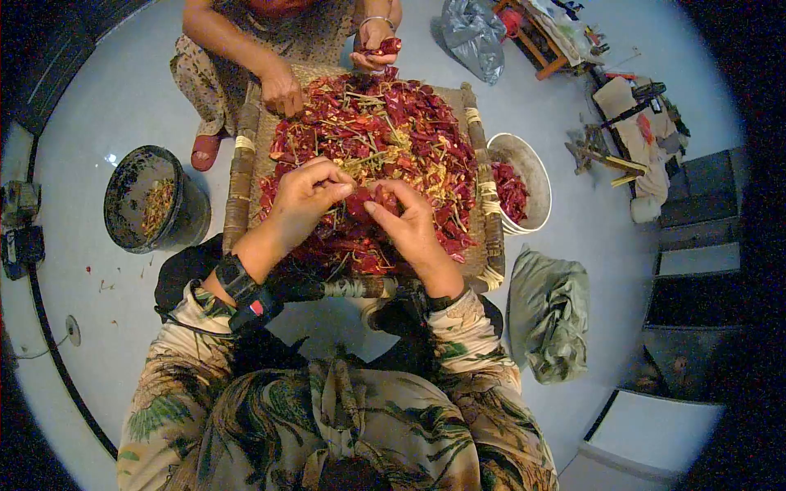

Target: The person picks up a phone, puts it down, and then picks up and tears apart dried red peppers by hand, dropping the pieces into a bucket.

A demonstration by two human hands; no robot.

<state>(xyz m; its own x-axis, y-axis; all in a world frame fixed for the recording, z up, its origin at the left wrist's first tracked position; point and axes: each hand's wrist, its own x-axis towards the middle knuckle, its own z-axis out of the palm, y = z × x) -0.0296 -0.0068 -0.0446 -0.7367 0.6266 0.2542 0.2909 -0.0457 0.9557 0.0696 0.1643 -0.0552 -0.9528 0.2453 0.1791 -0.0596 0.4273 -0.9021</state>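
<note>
Dried red chillies with stems and yellow seeds lie heaped on a woven tray with a wooden frame. Over the near part of the heap, my left hand is closed, its thumb and forefinger pinched at the left end of a red chilli. My right hand has its thumb and fingers closed round the right side of that same chilli. The two hands are close together, with the chilli between them.
Across the tray a person reaches into the heap and holds chilli pieces. A black bucket with stems stands left; a white bucket with chillies stands right, above a green bag. A grey bag lies farther back.
</note>
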